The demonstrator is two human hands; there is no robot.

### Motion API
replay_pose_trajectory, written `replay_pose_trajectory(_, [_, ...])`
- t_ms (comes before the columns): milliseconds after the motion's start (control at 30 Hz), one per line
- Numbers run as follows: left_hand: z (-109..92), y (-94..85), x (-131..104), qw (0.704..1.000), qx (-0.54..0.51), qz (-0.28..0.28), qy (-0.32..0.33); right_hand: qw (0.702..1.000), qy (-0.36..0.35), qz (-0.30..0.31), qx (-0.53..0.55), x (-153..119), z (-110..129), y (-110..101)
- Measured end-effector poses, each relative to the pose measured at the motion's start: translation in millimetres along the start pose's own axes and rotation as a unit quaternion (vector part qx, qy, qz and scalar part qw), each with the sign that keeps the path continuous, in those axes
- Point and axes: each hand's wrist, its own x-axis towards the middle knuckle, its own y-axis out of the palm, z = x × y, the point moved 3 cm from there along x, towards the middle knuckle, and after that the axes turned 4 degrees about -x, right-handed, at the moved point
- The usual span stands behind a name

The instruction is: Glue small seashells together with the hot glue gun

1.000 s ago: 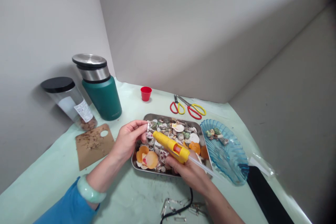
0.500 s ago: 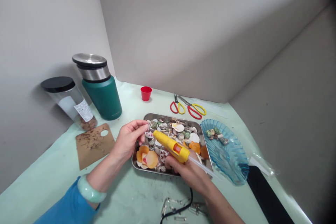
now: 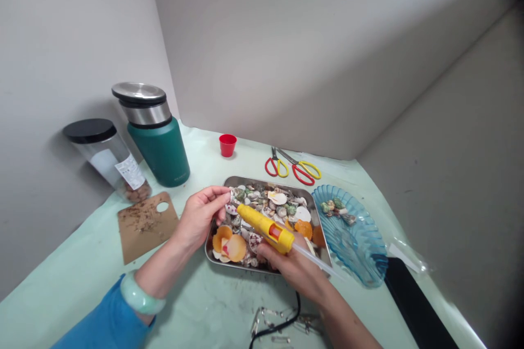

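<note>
My right hand is wrapped around a yellow glue gun, its nozzle pointing up and left. A clear glue stick sticks out of its back end. Thumb and fingers of my left hand are pinched by the nozzle tip, on something small and pale that I cannot make out. Both hands are over the left and front parts of a metal tray full of seashells. Orange scallop shells lie at its front left, partly near my right thumb.
Right of the tray is a blue shell-shaped dish with a few shells. Scissors and a red cup stand behind. At left are a green bottle, a jar and a brown board. Small metal pins lie in front by a black cord.
The glue gun has shifted very slightly left, its nozzle closer to my left fingertips. My left hand has hardly moved.
</note>
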Motion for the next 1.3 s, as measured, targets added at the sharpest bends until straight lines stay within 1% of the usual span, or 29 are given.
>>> replay_pose_trajectory(133, [1.4, -0.5, 0.1, 1.000, 0.007, 0.003, 0.006, 1.000, 0.007, 0.005, 0.003, -0.2, -0.4, 0.2])
replay_pose_trajectory(300, [2.8, -2.1, 2.2, 1.000, -0.001, 0.007, 0.011, 1.000, -0.014, 0.007, -0.004, 0.5, -0.8, 0.1])
replay_pose_trajectory(533, [2.9, -2.0, 2.7, 1.000, 0.001, 0.006, 0.007, 1.000, -0.013, 0.003, -0.005, 0.7, -1.6, 1.2])
replay_pose_trajectory(833, [3.1, -0.6, 1.1, 1.000, 0.026, 0.005, 0.004, 1.000, -0.009, -0.014, 0.006, -0.7, -4.7, 1.4])
replay_pose_trajectory(1033, [4.5, -0.4, 1.6, 0.999, 0.049, 0.014, 0.009, 1.000, -0.006, -0.011, 0.011, -1.5, -7.5, 2.3])
replay_pose_trajectory(1300, [4.9, -1.2, 3.1, 0.999, 0.034, 0.014, 0.008, 1.000, -0.007, -0.014, 0.000, 0.7, -5.0, 1.3])
